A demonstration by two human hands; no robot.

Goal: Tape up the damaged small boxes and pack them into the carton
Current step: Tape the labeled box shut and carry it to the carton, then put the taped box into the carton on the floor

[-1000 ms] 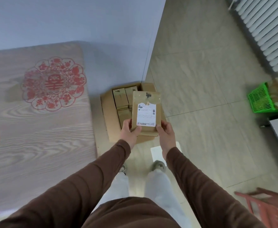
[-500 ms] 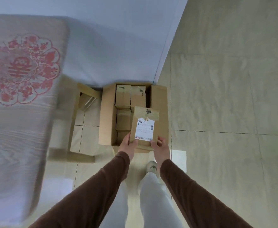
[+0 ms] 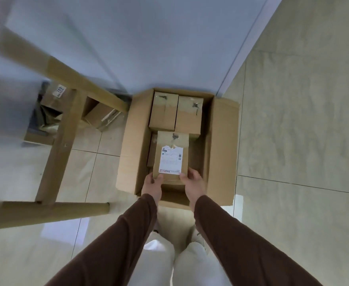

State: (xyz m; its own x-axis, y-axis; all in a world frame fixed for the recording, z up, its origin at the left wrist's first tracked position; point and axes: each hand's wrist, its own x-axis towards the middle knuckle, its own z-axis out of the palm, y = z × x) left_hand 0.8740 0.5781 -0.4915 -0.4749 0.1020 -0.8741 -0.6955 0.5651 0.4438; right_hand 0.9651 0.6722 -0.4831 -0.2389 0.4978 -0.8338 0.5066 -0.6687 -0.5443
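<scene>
A small brown box [image 3: 170, 142] with a white label and tape over its top end hangs inside the open carton [image 3: 223, 149] on the floor. My left hand [image 3: 152, 185] grips its near left corner and my right hand [image 3: 194, 183] grips its near right corner. Two taped small boxes [image 3: 174, 114] stand side by side at the carton's far end. Another small box [image 3: 152, 150] lies partly hidden under the held one.
The carton stands against a pale blue wall [image 3: 148, 42]. Wooden table legs and rails [image 3: 60, 145] rise to the left, with more cardboard boxes [image 3: 99, 116] under the table. Grey tiled floor [image 3: 303, 131] spreads to the right. My feet are just in front of the carton.
I have leaned down over the carton, so the tabletop has left the view. The held box has gone lower, down between the carton's walls, with both hands still on it.
</scene>
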